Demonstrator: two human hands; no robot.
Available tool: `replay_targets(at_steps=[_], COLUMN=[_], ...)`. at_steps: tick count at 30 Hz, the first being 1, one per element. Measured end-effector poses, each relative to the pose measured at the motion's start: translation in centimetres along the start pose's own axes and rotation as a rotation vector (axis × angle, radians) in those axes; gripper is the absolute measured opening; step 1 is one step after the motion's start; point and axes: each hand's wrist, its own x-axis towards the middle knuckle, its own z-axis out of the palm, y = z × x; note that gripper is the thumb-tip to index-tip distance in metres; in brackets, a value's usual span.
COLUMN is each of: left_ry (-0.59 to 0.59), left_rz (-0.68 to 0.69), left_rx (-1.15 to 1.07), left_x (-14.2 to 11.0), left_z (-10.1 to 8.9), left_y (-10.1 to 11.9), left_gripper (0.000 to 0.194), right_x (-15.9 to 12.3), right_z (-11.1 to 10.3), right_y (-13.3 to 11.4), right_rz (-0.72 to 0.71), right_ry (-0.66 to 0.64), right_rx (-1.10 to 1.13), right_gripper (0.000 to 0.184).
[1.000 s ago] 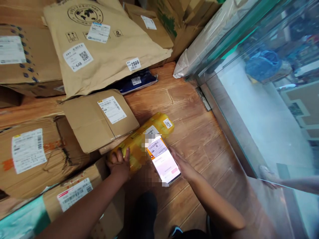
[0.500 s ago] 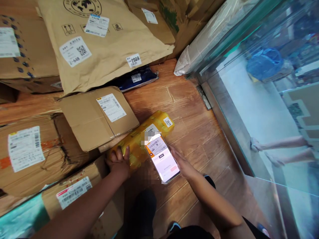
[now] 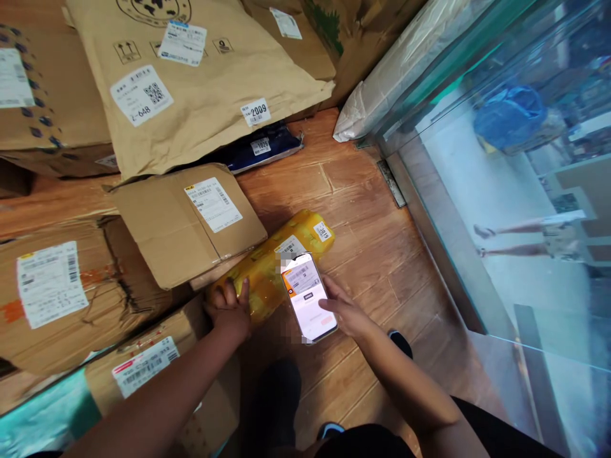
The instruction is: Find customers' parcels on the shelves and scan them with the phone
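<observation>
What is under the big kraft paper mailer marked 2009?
A dark blue parcel pokes out from under the kraft mailer, with a small label reading 1026. Only that end shows; whatever else lies beneath the mailer is covered.

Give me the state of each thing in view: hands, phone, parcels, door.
left hand: gripping the near end of the yellow parcel
right hand: holding the phone
phone: screen lit, held over the yellow parcel
yellow parcel: lying on the wooden floor, labels facing up
small cardboard box: closed, tilted, label up
blue mailer: flat, partly under the big paper bag
glass door: cannot tell if shut
</observation>
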Motion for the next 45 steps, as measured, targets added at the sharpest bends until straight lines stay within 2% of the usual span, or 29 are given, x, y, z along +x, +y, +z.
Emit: replay_targets(at_steps=[2,8,15,18,22,24,27,31,33,36,40,41,43,45], left_ry=[0.0,-0.005,0.005,-0.01,0.018,0.076,0.216,0.327,0.341,0.38,0.386,0.373,0.34,0.28], left_rz=[0.001,-0.004,-0.01,-0.005,0.032,0.027,0.026,0.006,0.005,0.089,0.266,0.302,0.367,0.412], left_rx=[0.008,0.002,-0.023,-0.038,-0.108,-0.229,-0.358,-0.343,-0.336,-0.35,-0.379,-0.38,-0.386,-0.404], left_x=[-0.1,0.0,-0.2,-0.7,-0.7,-0.2,1.1,1.5,0.6,-1.7,-4.0,-4.4,-5.0,-5.8], left_z=[0.0,0.1,-0.2,-0.3,0.0,-0.2,-1.1,-1.6,-0.7,1.1,2.4,2.3,1.8,1.1], left_y=[0.0,0.1,0.2,0.0,-0.6,-0.6,0.2,2.3,3.9,7.2,13.4,14.8,16.9,17.2], left_gripper=[0.134,0.138,0.139,0.14,0.138,0.135,0.132,0.132,0.13,0.12,0.073,0.067,0.07,0.076], right_x=[0.3,2.2,4.4,3.9,0.7,-1.6,-4.6,-7.4,-8.5,-9.5,-9.3,-9.0,-8.6,-9.0], right_z=[0.3,1.3,0.4,0.6,0.9,0.6,-0.3,-1.9,-2.5,-2.5,-0.7,-0.1,1.4,3.0], right_y=[0.2,1.2,3.2,3.5,4.0,4.7,6.8,10.0,11.0,11.8,11.7,11.4,10.2,8.2], right_rz=[0.015,-0.018,-0.02,-0.039,-0.025,0.008,0.041,0.108,0.127,0.1,0.023,0.001,-0.046,-0.076], right_ry=[0.042,0.34,0.478,0.437,0.237,0.149,0.084,0.015,0.019,0.03,0.006,0.009,0.036,0.067], right_rx=[0.045,0.102,0.149,0.191,0.275,0.306,0.329,0.406,0.418,0.413,0.415,0.418,0.424,0.431], right_gripper=[0.052,0.043,0.04,0.044,0.059,0.064,0.071,0.076,0.072,0.066,0.077,0.08,0.082,0.079])
